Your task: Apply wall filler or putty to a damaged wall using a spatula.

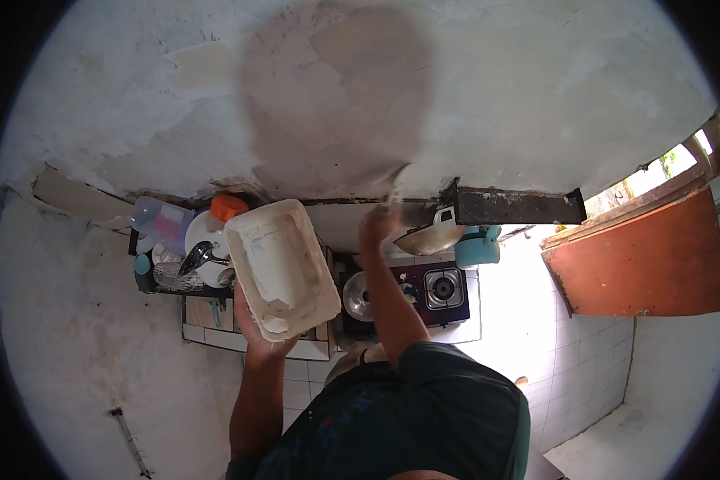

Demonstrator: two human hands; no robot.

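Note:
My left hand (pixel 254 324) is closed under the near left corner of a shallow, off-white rectangular tub (pixel 326 292). Whitish paste (pixel 275 324) lies lumped in that corner, and more is smeared over the bottom. Reaching forward, my right hand (pixel 378 227) is closed round the handle of a thin, pale-edged tool (pixel 399 181), perhaps a putty knife. Motion blurs it, and its tip is at the lower part of the patchy grey wall (pixel 520 104). Whether it touches the wall I cannot tell.
Below the wall stands a stove (pixel 443 290) with a round metal lid (pixel 358 296) on its left. A dark shelf (pixel 520 206) juts out above a wok (pixel 430 240) and a turquoise kettle (pixel 478 250). Left of the tub is a loaded dish rack (pixel 168 290); an orange shutter (pixel 640 264) hangs right.

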